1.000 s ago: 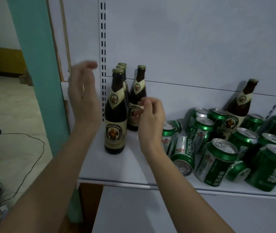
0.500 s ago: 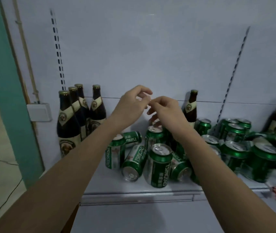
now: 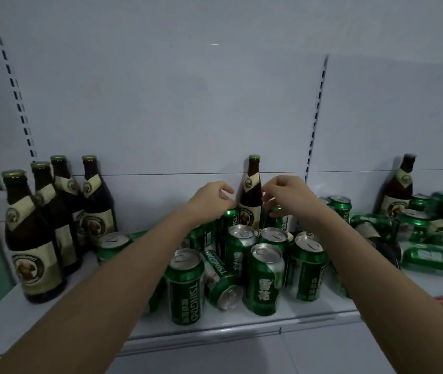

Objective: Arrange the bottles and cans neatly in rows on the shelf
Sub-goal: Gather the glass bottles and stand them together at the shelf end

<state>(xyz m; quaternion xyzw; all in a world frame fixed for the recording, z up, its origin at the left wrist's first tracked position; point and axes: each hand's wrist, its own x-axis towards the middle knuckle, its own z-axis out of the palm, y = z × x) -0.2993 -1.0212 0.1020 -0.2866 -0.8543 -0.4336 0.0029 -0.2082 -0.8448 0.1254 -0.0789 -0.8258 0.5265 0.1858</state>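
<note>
Bottles, brown glass with cream labels and gold caps: four stand upright at the left end of the white shelf (image 3: 309,317), three in a file running front to back (image 3: 35,238) and a fourth (image 3: 97,201) just beside the rearmost. A fifth, the middle bottle (image 3: 251,190), stands upright against the back panel, behind the cans. A sixth (image 3: 398,190) stands at the far right, ringed by cans.

Cans, green with silver tops: a loose cluster at shelf centre. Several stand upright, among them a front can (image 3: 186,287) lettered TSINGTAO; one lying can (image 3: 221,284) rests on its side between the standing ones. A second heap (image 3: 428,238) at the right, mostly tipped over.

Left hand (image 3: 210,199): raised just left of the middle bottle, fingers curled loosely, apart from the glass, holding nothing.

Right hand (image 3: 286,194): raised just right of the same bottle, fingers bent downward over the rear cans; contact with them cannot be told.

Slotted uprights (image 3: 316,114) run up the back panel.
</note>
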